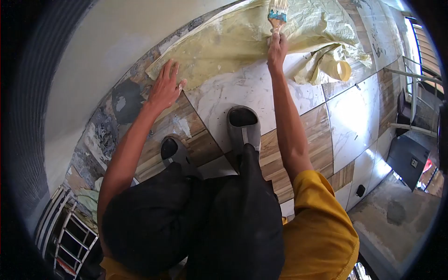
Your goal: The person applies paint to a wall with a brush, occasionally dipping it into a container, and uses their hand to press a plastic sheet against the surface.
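Note:
A wide yellowish paper sheet (224, 51) lies wrinkled over the tiled floor along the foot of the wall. My right hand (277, 49) is closed round the handle of a paintbrush (277, 15), whose bristles point away over the sheet at the top of the view. At the sheet's left end my left hand (165, 86) rests with fingers spread, touching its edge. Whitish smears mark the fingers of both hands. To the right, the sheet's end is crumpled beside a roll of tape (344, 71).
My grey slippers (243, 126) stand on white and wood-look tiles (298, 144). A pale wall (102, 51) curves along the left. Metal racks stand at the lower left (70, 242) and right (415, 100). A dark panel (407, 158) is at the right.

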Demonstrator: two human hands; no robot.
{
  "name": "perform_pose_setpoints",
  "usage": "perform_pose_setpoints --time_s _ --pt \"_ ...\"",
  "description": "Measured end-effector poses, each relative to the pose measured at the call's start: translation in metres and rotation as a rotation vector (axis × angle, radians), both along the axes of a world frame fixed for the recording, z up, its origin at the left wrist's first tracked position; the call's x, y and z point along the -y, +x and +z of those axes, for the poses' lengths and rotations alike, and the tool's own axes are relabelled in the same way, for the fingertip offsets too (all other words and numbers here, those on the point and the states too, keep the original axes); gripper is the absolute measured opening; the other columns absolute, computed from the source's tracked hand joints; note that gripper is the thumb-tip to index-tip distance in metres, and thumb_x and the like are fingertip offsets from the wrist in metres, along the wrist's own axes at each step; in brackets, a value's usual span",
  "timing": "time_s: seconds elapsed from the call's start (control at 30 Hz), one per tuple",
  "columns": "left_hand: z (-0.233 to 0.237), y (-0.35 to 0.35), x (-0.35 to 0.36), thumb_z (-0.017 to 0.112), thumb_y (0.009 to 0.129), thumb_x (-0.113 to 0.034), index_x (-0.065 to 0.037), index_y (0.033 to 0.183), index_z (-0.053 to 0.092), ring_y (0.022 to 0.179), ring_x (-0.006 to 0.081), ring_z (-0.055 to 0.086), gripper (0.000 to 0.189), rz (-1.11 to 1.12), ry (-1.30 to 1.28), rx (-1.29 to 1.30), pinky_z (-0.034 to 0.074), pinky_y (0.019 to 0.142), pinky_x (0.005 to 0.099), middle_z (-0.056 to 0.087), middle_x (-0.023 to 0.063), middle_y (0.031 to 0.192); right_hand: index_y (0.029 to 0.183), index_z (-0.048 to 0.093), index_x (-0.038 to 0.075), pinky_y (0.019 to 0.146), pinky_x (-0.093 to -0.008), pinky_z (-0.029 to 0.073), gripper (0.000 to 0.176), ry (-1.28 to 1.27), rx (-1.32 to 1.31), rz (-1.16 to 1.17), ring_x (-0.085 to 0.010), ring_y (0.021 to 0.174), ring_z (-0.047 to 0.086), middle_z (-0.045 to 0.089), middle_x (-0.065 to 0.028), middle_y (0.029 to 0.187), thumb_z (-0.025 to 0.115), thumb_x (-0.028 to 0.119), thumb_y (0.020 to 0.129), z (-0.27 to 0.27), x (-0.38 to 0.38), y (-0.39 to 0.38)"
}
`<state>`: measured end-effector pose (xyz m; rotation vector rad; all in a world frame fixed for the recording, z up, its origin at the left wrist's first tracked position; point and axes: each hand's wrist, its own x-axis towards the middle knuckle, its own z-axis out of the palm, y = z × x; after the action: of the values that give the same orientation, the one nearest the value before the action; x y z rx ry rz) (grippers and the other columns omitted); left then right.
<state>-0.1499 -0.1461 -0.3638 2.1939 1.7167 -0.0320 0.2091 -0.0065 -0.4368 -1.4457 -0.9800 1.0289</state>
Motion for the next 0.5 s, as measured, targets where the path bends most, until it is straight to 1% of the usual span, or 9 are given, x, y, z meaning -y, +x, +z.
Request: perform_pose_setpoints --time_s 0.1,0.17,0.23,0.3,0.33,0.37,0.43,0.47,0.5 --pt "0.001 -0.001 -0.001 0.051 0.102 -0.035 0.004 0.148 0.033 0.144 0.0416 0.029 0.064 0.006 -0.070 -0.005 0.030 0.118 0.0475 0.027 0.0256 0.155 0.089 0.056 0.000 0.060 -0.0284 0.036 0.035 0.008 0.047 -0.052 -0.0088 0.068 0.042 0.048 0.0002 0.074 0.049 0.031 0.103 0.004 0.019 0.003" --pt "0.006 0.000 -0.004 0.051 0.102 -0.035 0.004 0.148 0.033 0.144 0.0418 0.028 0.063 0.006 -0.083 -0.003 0.030 0.118 0.0476 0.026 0.0255 0.155 0.086 0.053 0.001 0.060 -0.0278 0.036 0.034 0.034 0.009 -0.055 -0.0090 0.068 0.042 0.048 0.0001 0.074 0.049 0.030 0.104 0.006 0.028 0.003" --pt "0.010 0.002 -0.007 0.051 0.102 -0.035 0.004 0.148 0.033 0.144 0.0421 0.028 0.063 0.007 -0.090 0.001 0.030 0.118 0.0478 0.026 0.0255 0.155 0.090 0.056 -0.001 0.058 -0.0272 0.036 0.034 0.051 0.002 -0.056 -0.0087 0.066 0.043 0.048 0.0004 0.072 0.050 0.030 0.104 0.013 0.024 0.003" --pt "0.011 0.003 -0.008 0.050 0.102 -0.035 0.004 0.147 0.033 0.143 0.0425 0.029 0.062 0.027 -0.093 -0.020 0.030 0.117 0.0483 0.027 0.0255 0.155 0.099 0.061 -0.002 0.057 -0.0260 0.035 0.032 -0.073 -0.085 -0.036 -0.0084 0.062 0.042 0.047 0.0019 0.071 0.050 0.028 0.104 0.036 0.015 0.002" --pt "0.011 0.003 -0.010 0.050 0.102 -0.035 0.004 0.147 0.033 0.143 0.0425 0.029 0.062 0.027 -0.092 -0.020 0.030 0.117 0.0483 0.027 0.0255 0.155 0.106 0.064 -0.003 0.051 -0.0254 0.033 0.033 -0.100 -0.131 -0.041 -0.0071 0.055 0.040 0.046 0.0030 0.067 0.050 0.026 0.103 0.048 0.010 0.000" --pt "0.012 0.002 -0.011 0.050 0.102 -0.035 0.004 0.147 0.034 0.142 0.0429 0.030 0.061 0.035 -0.084 -0.010 0.031 0.117 0.0485 0.028 0.0254 0.154 0.106 0.064 -0.003 0.051 -0.0254 0.033 0.033 -0.103 -0.133 -0.041 -0.0071 0.055 0.040 0.046 0.0030 0.067 0.050 0.026 0.103 0.058 0.004 0.002" --pt "0.012 -0.001 -0.009 0.050 0.102 -0.035 0.004 0.146 0.035 0.141 0.0433 0.032 0.061 0.043 -0.082 -0.004 0.032 0.116 0.0488 0.028 0.0253 0.154 0.110 0.066 -0.004 0.046 -0.0238 0.027 0.034 -0.219 -0.009 0.079 -0.0051 0.050 0.036 0.044 0.0050 0.063 0.052 0.027 0.102 0.080 -0.007 0.008" --pt "0.013 -0.002 -0.010 0.050 0.102 -0.035 0.003 0.146 0.036 0.140 0.0434 0.034 0.060 0.050 -0.085 0.001 0.033 0.115 0.0491 0.029 0.0250 0.153 0.112 0.066 -0.005 0.044 -0.0225 0.022 0.036 -0.241 0.015 0.089 -0.0033 0.049 0.033 0.042 0.0068 0.061 0.054 0.028 0.101 0.091 -0.011 0.008" --pt "0.013 -0.002 -0.011 0.051 0.102 -0.034 0.003 0.145 0.038 0.138 0.0435 0.036 0.059 0.060 -0.087 0.007 0.034 0.114 0.0494 0.030 0.0248 0.153 0.112 0.066 -0.005 0.044 -0.0225 0.022 0.036 -0.239 0.015 0.093 -0.0033 0.049 0.033 0.042 0.0068 0.061 0.054 0.028 0.101 0.100 -0.016 0.011"
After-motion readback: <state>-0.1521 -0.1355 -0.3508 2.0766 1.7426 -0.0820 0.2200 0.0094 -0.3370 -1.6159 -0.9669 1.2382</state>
